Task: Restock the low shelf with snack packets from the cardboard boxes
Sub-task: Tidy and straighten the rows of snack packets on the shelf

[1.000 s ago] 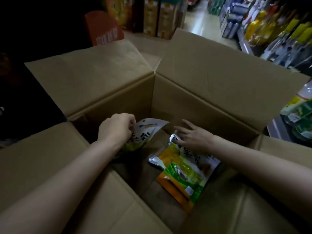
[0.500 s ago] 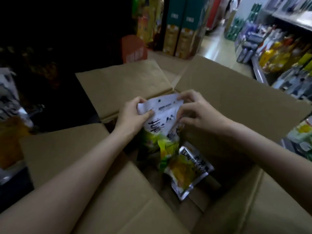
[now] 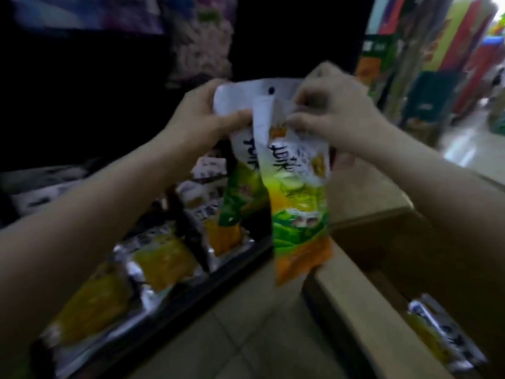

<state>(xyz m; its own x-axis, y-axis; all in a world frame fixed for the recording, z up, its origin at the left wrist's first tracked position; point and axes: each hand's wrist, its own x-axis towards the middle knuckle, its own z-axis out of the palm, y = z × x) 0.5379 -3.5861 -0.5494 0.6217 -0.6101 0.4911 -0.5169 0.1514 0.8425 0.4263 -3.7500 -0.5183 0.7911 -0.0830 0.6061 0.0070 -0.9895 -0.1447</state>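
Two white, green and orange snack packets hang in the air between my hands, above the low shelf. My left hand (image 3: pixel 199 119) pinches the top of the rear packet (image 3: pixel 240 184). My right hand (image 3: pixel 336 110) pinches the top of the front packet (image 3: pixel 297 195). The low shelf (image 3: pixel 191 294) runs from bottom left to centre and holds several yellow and silver packets (image 3: pixel 164 258). The open cardboard box (image 3: pixel 352 310) stands at the right, with one packet (image 3: pixel 440 332) lying inside it. The picture is blurred.
Tiled floor (image 3: pixel 246 337) lies between the shelf and the box. Dark upper shelving fills the top left. Colourful stacked goods (image 3: pixel 451 50) line the aisle at the upper right.
Both hands have lifted the two packets out of the box and carried them left, over the low shelf. The view has swung from the box interior toward the shelf.
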